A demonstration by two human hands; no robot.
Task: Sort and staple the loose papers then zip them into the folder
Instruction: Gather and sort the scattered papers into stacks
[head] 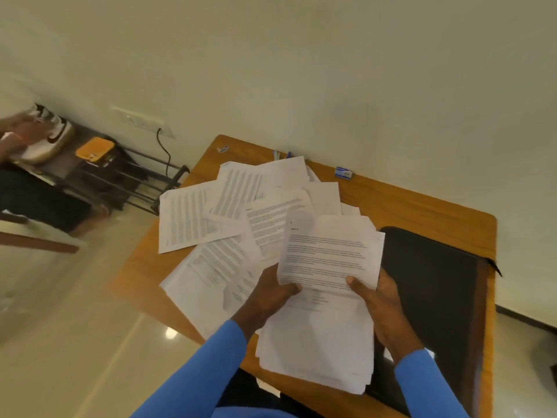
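Both hands hold up a printed sheet (328,251) above the wooden table (422,206). My left hand (271,294) grips its lower left edge, thumb on top. My right hand (379,300) grips the lower right edge, thumb on the print. Under the hands lies a gathered stack of white papers (316,351) at the table's near edge. Several loose printed papers (226,212) lie fanned over the table's left and middle. A black zip folder (434,285) lies flat on the right. A small blue and white staple box (343,172) sits near the wall.
Pens (281,154) and a small clip-like item (222,149) lie at the table's far edge by the wall. A dark metal rack (126,179) with a yellow box stands left of the table. Another person's hand (21,125) touches a shoe at far left.
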